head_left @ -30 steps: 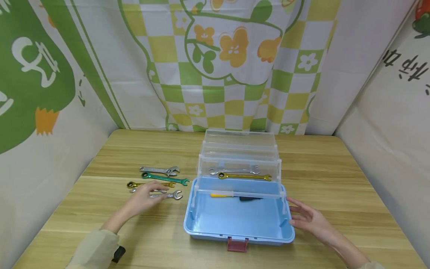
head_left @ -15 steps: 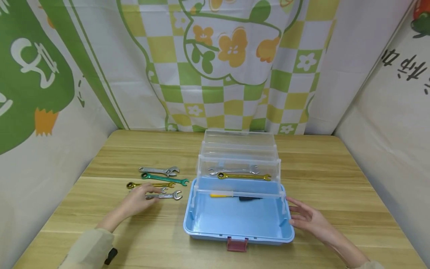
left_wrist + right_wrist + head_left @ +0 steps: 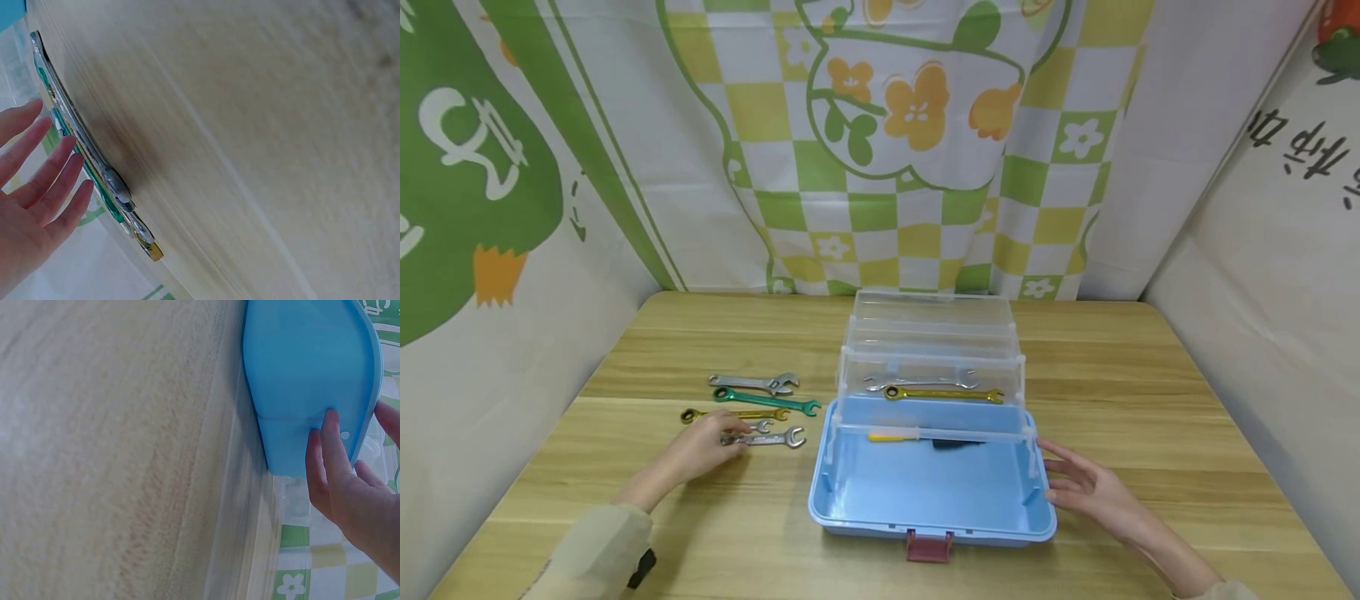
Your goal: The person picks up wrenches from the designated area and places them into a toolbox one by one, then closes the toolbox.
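Note:
My left hand (image 3: 700,447) is at the near end of the wrenches on the left of the table. Its fingers look spread and relaxed in the left wrist view. Closest to its fingertips lies a silver wrench (image 3: 771,437), and a smaller silver wrench (image 3: 762,426) is partly hidden behind the hand. Just beyond are a gold ratchet wrench (image 3: 751,414), a green ratchet wrench (image 3: 767,400) and an adjustable wrench (image 3: 751,383). Against the right side of the blue toolbox (image 3: 1045,525) rest the fingers of my right hand (image 3: 1093,493), fairly straight, with fingertips on the box wall.
The toolbox's clear trays (image 3: 936,367) are raised at the back. They bear a gold wrench (image 3: 943,394) and a silver wrench (image 3: 925,382). Behind the front tray edge shows a yellow-handled tool (image 3: 891,437) beside a black item (image 3: 955,444). A reddish latch (image 3: 928,547) hangs in front.
My left hand has drawn back a little to the left, uncovering more of the near silver wrench and the small one. The right hand stays on the toolbox side.

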`<state>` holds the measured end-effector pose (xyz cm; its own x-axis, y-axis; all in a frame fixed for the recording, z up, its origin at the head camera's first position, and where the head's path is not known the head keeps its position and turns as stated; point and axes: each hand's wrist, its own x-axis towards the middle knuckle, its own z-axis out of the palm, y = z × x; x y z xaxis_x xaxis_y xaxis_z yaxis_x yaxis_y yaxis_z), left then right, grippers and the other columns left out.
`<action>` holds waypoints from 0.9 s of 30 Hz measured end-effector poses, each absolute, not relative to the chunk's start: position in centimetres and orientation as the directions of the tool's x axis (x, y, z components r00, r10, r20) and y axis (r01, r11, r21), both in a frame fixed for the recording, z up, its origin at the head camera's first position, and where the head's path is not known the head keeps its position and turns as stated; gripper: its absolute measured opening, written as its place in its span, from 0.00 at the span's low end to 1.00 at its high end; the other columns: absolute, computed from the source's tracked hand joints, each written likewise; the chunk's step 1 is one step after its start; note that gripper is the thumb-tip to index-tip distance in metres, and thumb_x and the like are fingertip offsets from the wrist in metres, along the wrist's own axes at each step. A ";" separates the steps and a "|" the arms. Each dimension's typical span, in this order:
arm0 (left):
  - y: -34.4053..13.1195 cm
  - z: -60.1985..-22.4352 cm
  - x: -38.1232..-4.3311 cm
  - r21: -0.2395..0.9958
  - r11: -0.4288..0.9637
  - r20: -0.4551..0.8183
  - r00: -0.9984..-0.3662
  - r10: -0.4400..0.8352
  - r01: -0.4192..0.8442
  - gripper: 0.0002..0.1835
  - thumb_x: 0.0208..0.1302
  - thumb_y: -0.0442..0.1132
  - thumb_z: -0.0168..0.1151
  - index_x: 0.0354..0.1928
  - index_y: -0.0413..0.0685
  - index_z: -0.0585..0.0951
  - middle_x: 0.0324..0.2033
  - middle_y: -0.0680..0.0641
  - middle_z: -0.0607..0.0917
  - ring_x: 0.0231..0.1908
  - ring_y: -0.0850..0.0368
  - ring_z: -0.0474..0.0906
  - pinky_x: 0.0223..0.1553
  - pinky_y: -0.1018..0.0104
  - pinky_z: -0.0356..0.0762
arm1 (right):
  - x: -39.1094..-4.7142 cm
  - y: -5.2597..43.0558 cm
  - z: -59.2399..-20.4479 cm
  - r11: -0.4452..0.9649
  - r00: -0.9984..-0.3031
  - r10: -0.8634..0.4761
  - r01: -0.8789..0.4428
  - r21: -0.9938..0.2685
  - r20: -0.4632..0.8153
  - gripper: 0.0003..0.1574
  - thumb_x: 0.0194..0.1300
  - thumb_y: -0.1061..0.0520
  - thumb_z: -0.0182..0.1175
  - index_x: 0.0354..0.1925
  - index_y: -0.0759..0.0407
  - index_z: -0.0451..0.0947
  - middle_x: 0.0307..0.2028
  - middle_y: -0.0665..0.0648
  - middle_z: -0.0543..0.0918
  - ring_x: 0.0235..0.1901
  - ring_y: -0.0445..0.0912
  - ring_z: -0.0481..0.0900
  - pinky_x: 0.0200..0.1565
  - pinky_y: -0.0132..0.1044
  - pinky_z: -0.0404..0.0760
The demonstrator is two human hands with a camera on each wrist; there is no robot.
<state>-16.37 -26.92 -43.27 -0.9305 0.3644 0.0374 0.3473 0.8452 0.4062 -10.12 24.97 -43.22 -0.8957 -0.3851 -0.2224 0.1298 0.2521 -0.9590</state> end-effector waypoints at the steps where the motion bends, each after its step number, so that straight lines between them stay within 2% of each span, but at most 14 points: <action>1: -27.0 -43.3 -16.4 0.405 0.846 0.034 -0.931 0.364 0.346 0.10 0.50 0.33 0.63 0.36 0.38 0.81 0.33 0.45 0.80 0.35 0.50 0.76 0.36 0.55 0.74 | -10.1 25.0 -43.2 0.253 -0.897 -0.379 0.137 -0.958 -0.229 0.43 0.59 0.59 0.56 0.66 0.63 0.46 0.59 0.76 0.58 0.53 0.61 0.67 0.49 0.41 0.74; 9: -27.1 -43.6 -16.7 0.396 0.846 0.015 -0.924 0.383 0.357 0.09 0.48 0.32 0.64 0.34 0.39 0.82 0.27 0.51 0.77 0.27 0.60 0.69 0.26 0.67 0.69 | -10.1 25.0 -43.2 0.231 -0.893 -0.400 0.120 -0.966 -0.206 0.43 0.60 0.60 0.55 0.66 0.65 0.44 0.59 0.78 0.56 0.53 0.63 0.66 0.48 0.39 0.74; 18: -27.0 -43.9 -16.8 0.380 0.857 -0.007 -0.925 0.380 0.349 0.10 0.47 0.31 0.65 0.34 0.39 0.81 0.26 0.51 0.74 0.26 0.61 0.67 0.27 0.66 0.68 | -10.1 25.0 -43.3 0.235 -0.897 -0.393 0.117 -0.965 -0.205 0.44 0.59 0.60 0.56 0.66 0.65 0.44 0.59 0.77 0.56 0.54 0.64 0.66 0.48 0.39 0.74; 27: -26.8 -44.2 -17.6 0.389 0.851 0.005 -0.925 0.380 0.352 0.07 0.45 0.28 0.65 0.30 0.40 0.80 0.22 0.52 0.71 0.24 0.61 0.64 0.23 0.69 0.63 | -10.1 25.0 -43.4 0.234 -0.900 -0.384 0.121 -0.965 -0.206 0.44 0.59 0.60 0.56 0.66 0.65 0.45 0.58 0.78 0.57 0.53 0.64 0.66 0.48 0.38 0.74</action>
